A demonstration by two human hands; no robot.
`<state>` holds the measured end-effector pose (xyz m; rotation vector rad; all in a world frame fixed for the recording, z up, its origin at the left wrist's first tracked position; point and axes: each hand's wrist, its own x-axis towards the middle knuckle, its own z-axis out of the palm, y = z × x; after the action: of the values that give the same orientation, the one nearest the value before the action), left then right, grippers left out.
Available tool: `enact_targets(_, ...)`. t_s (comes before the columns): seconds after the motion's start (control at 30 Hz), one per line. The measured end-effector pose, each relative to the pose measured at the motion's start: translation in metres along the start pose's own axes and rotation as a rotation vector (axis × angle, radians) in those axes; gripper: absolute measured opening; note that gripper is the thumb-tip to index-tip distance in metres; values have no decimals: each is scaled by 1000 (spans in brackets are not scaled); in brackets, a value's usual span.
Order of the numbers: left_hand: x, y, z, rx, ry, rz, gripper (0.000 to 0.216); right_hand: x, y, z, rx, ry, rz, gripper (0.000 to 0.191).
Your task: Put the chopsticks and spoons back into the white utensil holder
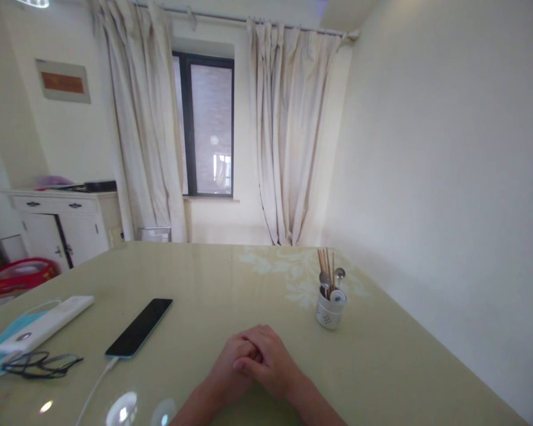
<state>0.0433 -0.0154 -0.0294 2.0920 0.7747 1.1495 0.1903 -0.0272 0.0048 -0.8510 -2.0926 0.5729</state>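
My left hand (pixel 233 360) and my right hand (pixel 273 358) are clasped together at the near middle of the table. The right fingers fold over the left hand, and the right thumb lies across the front. Both hands are closed, with no object showing between them. Left of them, apart, lies a dark-screened smartphone (pixel 140 328) with a white cable (pixel 98 381) plugged into its near end. To the right, a white perforated utensil holder (pixel 328 313) stands upright with chopsticks (pixel 327 266) and several spoons in it.
The glossy pale-green table (pixel 204 278) reaches toward a curtained window. At its left lie folded eyeglasses (pixel 42 365), a long white power strip (pixel 48 324) and a light-blue face mask (pixel 15 337). A wall (pixel 448 177) runs along the right side. A white cabinet (pixel 84 228) stands back left.
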Motion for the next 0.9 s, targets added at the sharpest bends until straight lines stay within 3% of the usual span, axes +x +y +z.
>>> enact_targets(0.43,-2,-3,-1,16,41,25,37,2,5,8,-78,19,-74,79)
enact_targets(0.73,-9,-11,-3,189,18,-62,31,2,27,26,-453,201,-183,76)
enact_targets(0.9,-12,-16,-5,286,-54,-60,27,0,33,28,-607,218,-225,80)
